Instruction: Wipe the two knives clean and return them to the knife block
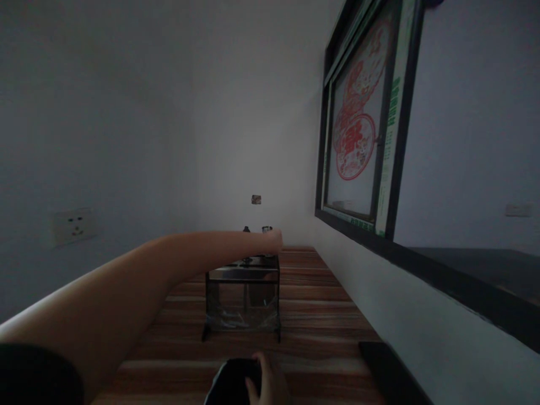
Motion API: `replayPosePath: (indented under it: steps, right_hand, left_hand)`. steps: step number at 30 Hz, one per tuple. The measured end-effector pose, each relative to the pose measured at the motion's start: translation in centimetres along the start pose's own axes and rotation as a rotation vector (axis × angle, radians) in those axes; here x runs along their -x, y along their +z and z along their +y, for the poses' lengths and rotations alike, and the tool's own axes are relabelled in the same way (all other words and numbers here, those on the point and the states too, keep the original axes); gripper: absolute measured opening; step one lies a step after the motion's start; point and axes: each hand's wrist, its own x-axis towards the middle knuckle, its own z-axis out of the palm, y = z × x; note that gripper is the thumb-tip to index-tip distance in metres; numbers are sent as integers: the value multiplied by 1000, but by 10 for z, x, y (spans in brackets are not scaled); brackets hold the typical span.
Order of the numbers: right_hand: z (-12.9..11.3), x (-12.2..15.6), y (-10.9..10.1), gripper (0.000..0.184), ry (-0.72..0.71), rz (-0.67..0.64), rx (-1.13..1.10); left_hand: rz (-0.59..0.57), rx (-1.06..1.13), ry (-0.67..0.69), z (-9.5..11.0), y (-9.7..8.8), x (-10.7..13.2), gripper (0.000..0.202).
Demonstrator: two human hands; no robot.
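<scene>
A: Left hand (274, 241)?
B: At the far end of the forearm (198, 252), by the jar (266, 229) at the top of the rack (243, 274). Fingers not resolved; cannot tell whether apart or together, nor whether it touches the jar.
A: Rack position?
B: Upright on the wood-grain tabletop (324, 320), near the far wall. Forearm covers part of its top; a dark-topped container (246, 229) shows only above the arm. Clear sheeting (240, 320) across the lower front; shapes behind it indistinct.
A: Right hand (273, 385)?
B: Bottom edge, wrist out of frame. Thumb and finger clamped on a black item (233, 383), itself cut off below. Dim light; its identity unclear.
A: Other cut-offs?
B: Dark flat object (392, 371), lower right, runs out of frame.
</scene>
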Motion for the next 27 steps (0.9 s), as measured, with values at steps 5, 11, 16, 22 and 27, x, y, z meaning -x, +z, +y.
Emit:
replayPosePath:
  steps: [5, 11, 16, 22, 27]
  right_hand:
    - [-5, 0, -4, 51, 9, 11, 6]
    - [-9, 0, -11, 49, 33, 12, 18]
    - [-10, 1, -16, 47, 41, -8, -11]
    - [-11, 3, -17, 45, 49, 8, -13]
    - [-10, 3, -19, 44, 43, -10, -44]
  left_hand:
    - [-25, -1, 2, 3, 0, 0, 35]
    - [105, 54, -47, -1, -12, 6, 33]
    - [172, 76, -113, -13, -37, 9, 32]
    - [180, 38, -182, -35, -71, 18, 13]
    - [140, -32, -218, -57, -108, 34, 23]
